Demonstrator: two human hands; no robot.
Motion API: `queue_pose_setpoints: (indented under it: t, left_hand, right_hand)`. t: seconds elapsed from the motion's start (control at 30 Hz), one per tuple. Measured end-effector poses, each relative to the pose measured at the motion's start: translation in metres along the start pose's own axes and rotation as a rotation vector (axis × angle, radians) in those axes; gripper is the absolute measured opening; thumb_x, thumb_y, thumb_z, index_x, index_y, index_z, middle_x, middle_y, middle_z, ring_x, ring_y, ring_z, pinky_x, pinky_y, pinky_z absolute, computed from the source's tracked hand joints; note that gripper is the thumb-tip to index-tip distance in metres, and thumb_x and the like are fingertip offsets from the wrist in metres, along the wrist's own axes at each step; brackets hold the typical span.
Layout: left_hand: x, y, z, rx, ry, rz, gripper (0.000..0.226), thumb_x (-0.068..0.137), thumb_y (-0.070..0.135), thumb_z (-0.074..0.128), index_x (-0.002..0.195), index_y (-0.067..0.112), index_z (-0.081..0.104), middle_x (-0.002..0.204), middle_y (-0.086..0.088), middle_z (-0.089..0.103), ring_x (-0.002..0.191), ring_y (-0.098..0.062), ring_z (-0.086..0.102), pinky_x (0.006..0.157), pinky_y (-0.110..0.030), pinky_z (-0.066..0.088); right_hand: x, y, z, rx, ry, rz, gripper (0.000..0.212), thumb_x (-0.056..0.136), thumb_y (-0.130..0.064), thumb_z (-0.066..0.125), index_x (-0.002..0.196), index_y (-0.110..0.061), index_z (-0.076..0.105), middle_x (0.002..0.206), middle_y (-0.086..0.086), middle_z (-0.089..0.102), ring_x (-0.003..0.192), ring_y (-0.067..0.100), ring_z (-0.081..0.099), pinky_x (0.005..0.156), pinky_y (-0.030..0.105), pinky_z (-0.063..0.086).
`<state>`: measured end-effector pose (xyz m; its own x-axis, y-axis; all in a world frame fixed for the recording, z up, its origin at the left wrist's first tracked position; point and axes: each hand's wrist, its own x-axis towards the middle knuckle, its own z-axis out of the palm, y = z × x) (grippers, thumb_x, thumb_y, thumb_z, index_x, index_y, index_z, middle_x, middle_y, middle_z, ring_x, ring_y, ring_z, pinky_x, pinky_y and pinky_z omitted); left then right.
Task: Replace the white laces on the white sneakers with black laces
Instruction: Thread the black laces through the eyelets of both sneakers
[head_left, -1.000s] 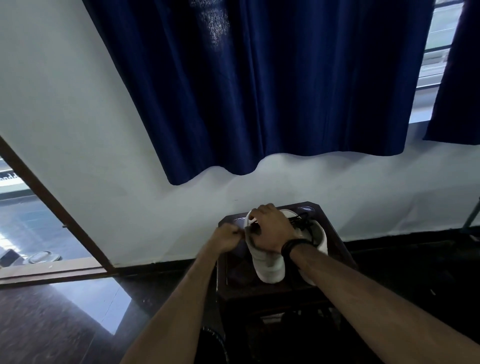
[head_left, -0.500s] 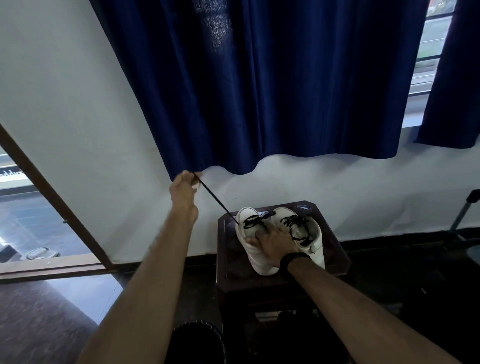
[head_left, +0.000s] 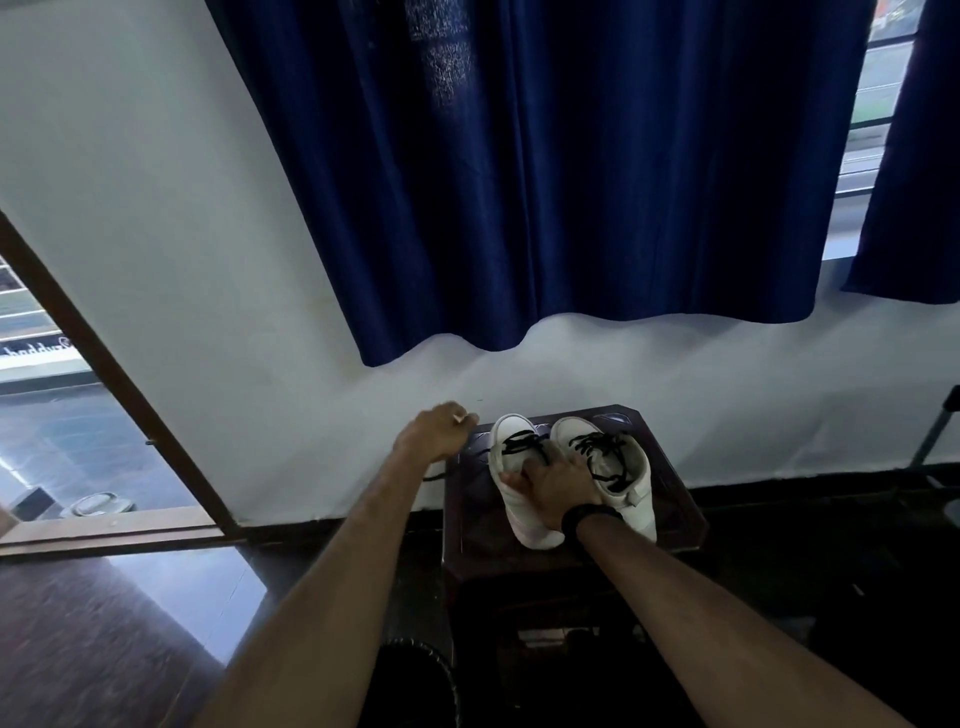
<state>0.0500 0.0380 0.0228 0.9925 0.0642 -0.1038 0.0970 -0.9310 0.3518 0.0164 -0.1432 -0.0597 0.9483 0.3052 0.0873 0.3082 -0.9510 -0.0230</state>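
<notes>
Sneakers (head_left: 524, 499), both threaded with black laces (head_left: 524, 446), sit side by side on a dark stool (head_left: 670, 499). Right hand (head_left: 556, 480) presses down, fingers curled over the left shoe's opening. Left hand (head_left: 434, 431) hovers beside the stool's far-left corner, fingers curled; whether it holds lace is unclear.

What your hands and the frame edges kept from view

Your right hand (head_left: 550, 480) covered the tongue and upper eyelets of the left sneaker (head_left: 519, 488), so the lacing there could not be read; your left hand (head_left: 434, 431) was curled and motion-blurred, and whether it pinched the black lace (head_left: 524, 446) could not be told. The table (head_left: 467, 514) below its top was lost in shadow, and the curtain (head_left: 545, 182) ran off the top edge.
</notes>
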Motion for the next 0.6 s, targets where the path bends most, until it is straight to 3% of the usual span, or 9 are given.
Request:
queue_pose_setpoints:
  t: [0.1,0.2,0.27,0.4,0.5,0.6]
  left_hand:
    - [-0.003,0.009,0.027,-0.181,-0.097,0.001,0.036,0.101,0.027,0.042,0.118,0.004,0.064,0.121,-0.014,0.065,0.107,-0.03,0.062,0.09,-0.032,0.05]
    - [-0.006,0.008,0.047,-0.427,-0.107,-0.096,0.037,0.088,0.025,0.061,0.109,-0.005,0.068,0.095,-0.014,0.066,0.091,-0.023,0.063,0.073,-0.025,0.047]
    - [-0.003,0.004,0.054,-0.482,-0.088,-0.165,0.044,0.074,0.032,0.067,0.105,0.002,0.071,0.105,-0.019,0.07,0.101,-0.029,0.066,0.076,-0.028,0.046]
    - [0.006,-0.002,0.061,-0.587,-0.06,-0.228,0.042,0.07,0.038,0.068,0.098,0.007,0.074,0.114,-0.019,0.069,0.106,-0.03,0.065,0.08,-0.032,0.052]
    - [-0.003,0.007,0.057,-0.742,0.015,-0.258,0.024,0.089,0.023,0.059,0.095,0.003,0.071,0.102,-0.023,0.07,0.076,-0.026,0.064,0.059,-0.029,0.046]
    - [-0.004,0.012,0.057,-0.809,0.002,-0.249,0.028,0.094,0.011,0.046,0.076,0.008,0.068,0.06,-0.01,0.058,0.051,-0.02,0.045,0.045,-0.02,0.03]
  right_hand:
    - [0.004,0.001,0.003,0.061,-0.012,0.027,0.044,0.103,-0.046,0.033,0.131,-0.017,0.052,0.155,0.016,0.029,0.146,0.024,0.021,0.112,0.042,0.02]
    - [0.005,0.001,0.007,0.147,0.001,0.046,0.05,0.101,-0.053,0.033,0.128,-0.017,0.057,0.154,0.016,0.032,0.145,0.024,0.022,0.114,0.042,0.02]
    - [0.005,0.0,0.007,0.198,0.025,0.075,0.064,0.095,-0.062,0.025,0.127,-0.015,0.054,0.15,0.015,0.036,0.142,0.025,0.028,0.113,0.042,0.023]
    - [0.002,-0.006,0.012,0.225,0.174,0.091,0.077,0.083,-0.072,0.009,0.112,-0.015,0.053,0.127,0.009,0.054,0.122,0.027,0.05,0.101,0.044,0.036]
    - [0.0,-0.01,0.016,0.223,0.29,0.144,0.072,0.088,-0.071,0.019,0.108,-0.013,0.056,0.113,0.01,0.055,0.102,0.031,0.055,0.087,0.043,0.046]
    - [0.002,-0.007,0.013,0.295,0.256,0.192,0.084,0.085,-0.068,0.03,0.13,0.0,0.05,0.126,0.019,0.054,0.112,0.035,0.053,0.091,0.043,0.049]
